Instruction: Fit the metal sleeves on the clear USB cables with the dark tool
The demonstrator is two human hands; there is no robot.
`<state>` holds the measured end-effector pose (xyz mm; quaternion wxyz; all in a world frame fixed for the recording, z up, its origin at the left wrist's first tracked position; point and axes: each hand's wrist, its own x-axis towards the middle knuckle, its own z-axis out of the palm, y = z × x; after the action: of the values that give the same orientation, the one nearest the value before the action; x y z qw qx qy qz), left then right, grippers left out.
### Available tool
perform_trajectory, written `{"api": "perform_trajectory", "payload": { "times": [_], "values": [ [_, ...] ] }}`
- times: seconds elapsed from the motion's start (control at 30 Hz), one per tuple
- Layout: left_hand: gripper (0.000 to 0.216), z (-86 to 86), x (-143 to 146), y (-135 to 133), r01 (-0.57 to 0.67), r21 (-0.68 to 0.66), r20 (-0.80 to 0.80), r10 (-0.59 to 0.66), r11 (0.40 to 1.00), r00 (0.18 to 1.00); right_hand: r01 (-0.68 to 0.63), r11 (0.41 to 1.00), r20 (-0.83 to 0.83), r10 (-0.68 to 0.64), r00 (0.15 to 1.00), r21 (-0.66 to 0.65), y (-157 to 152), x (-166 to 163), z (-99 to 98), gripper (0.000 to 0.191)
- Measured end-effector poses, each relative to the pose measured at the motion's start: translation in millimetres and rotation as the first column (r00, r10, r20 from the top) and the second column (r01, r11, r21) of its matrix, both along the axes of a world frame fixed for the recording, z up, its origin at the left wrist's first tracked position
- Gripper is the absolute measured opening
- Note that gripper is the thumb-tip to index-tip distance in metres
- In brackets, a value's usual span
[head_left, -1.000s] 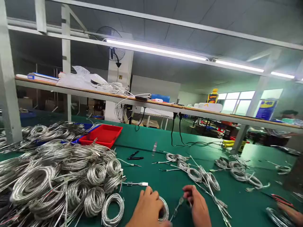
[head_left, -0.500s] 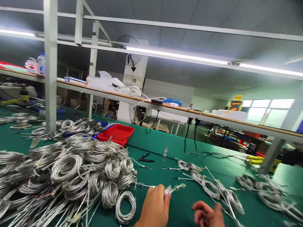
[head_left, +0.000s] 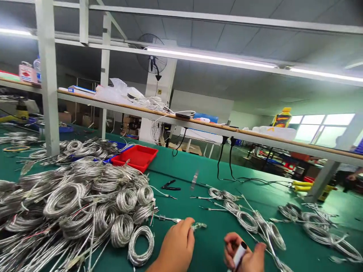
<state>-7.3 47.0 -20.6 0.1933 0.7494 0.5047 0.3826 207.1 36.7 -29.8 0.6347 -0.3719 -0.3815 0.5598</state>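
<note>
The right hand (head_left: 244, 251) hides most of the white object (head_left: 238, 256)

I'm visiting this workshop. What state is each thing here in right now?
left hand: gripping a braided cable
right hand: holding a small white object
silver cables: coiled, heaped in a pile
red tray: sitting flat beside the coils
black-handled pliers: lying on the green mat
ceiling lights: on

braided silver cable (head_left: 198, 226) and black-tipped white marker (head_left: 238, 256)

Red plastic tray (head_left: 135, 157), black pliers (head_left: 170, 185), wall fan (head_left: 151, 53)
</note>
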Motion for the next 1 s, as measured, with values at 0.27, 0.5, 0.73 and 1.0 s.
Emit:
{"api": "perform_trajectory", "payload": {
  "times": [0.27, 0.5, 0.73, 1.0],
  "values": [
    [0.043, -5.9, -1, -8, 0.068, 0.167, 0.111, -0.087, 0.984, 0.990, -0.161, 0.987, 0.163, 0.158, 0.974, 0.001, -6, -21, -9.1, 0.064],
    [0.039, -3.1, 0, -14, 0.275, 0.282, -0.029, -0.278, 0.919, 0.960, -0.046, 0.998, 0.017, 0.046, 0.999, 0.035, -13, -28, -5.7, 0.056],
    [0.047, 0.0, 4, -13, 0.278, 0.244, -0.133, -0.252, 0.929, 0.959, -0.052, 0.994, 0.002, 0.052, 0.999, 0.092, -12, -21, -10.3, 0.054],
    [0.027, 2.5, 4, -15, 0.230, 0.264, -0.077, -0.218, 0.937, 0.973, -0.170, 0.984, 0.072, 0.167, 0.983, 0.046, -16, -35, -7.0, 0.050]
  ]
}}
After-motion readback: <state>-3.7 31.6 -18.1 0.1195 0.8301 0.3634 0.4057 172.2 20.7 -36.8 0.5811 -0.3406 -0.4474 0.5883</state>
